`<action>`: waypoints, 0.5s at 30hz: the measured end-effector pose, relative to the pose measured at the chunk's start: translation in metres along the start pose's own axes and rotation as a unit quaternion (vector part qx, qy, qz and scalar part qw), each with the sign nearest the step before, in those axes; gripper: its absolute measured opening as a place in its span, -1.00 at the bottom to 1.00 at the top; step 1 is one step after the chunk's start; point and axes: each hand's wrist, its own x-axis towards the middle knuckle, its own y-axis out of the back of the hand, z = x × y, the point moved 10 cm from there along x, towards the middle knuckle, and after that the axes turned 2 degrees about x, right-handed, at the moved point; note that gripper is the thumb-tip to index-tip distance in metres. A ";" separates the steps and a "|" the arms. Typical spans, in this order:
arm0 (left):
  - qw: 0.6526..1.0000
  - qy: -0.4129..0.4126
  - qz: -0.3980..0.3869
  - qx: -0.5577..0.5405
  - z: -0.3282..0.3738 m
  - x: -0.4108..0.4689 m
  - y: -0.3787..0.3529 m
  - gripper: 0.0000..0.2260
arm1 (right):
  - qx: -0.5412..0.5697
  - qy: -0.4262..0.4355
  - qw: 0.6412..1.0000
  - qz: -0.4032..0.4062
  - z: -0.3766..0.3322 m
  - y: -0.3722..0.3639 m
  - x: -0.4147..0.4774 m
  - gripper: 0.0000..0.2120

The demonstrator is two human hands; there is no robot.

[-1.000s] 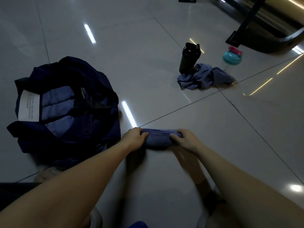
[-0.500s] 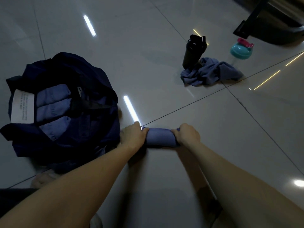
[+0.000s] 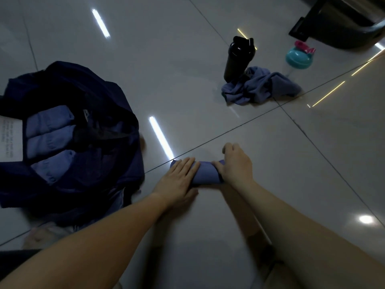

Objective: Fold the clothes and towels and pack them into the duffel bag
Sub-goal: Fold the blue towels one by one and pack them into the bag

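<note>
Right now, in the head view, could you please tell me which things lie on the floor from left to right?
From the left: navy duffel bag → rolled blue towel → black shaker bottle → teal bottle.

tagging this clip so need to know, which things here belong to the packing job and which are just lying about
Job: rolled blue towel, left hand pressing it, right hand gripping its end; navy duffel bag holding three rolled towels; crumpled blue cloth.
Lying about: black shaker bottle; teal bottle with pink lid.
</note>
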 end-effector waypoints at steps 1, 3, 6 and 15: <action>1.000 -0.001 -0.002 -0.001 -0.001 0.003 0.000 -0.26 | -0.023 0.083 0.994 0.065 -0.017 0.011 -0.006 -0.70; 1.000 -0.003 -0.007 -0.006 -0.003 0.005 -0.001 -0.25 | -0.017 0.237 0.962 0.132 -0.050 0.018 -0.027 -0.82; 1.000 0.003 -0.016 -0.025 -0.005 0.008 -0.001 -0.22 | -0.019 0.323 0.945 0.046 -0.068 -0.014 -0.057 -0.58; 0.999 0.004 -0.043 0.002 -0.004 0.014 0.013 -0.24 | -0.101 0.255 0.961 0.038 -0.056 -0.049 -0.052 -0.36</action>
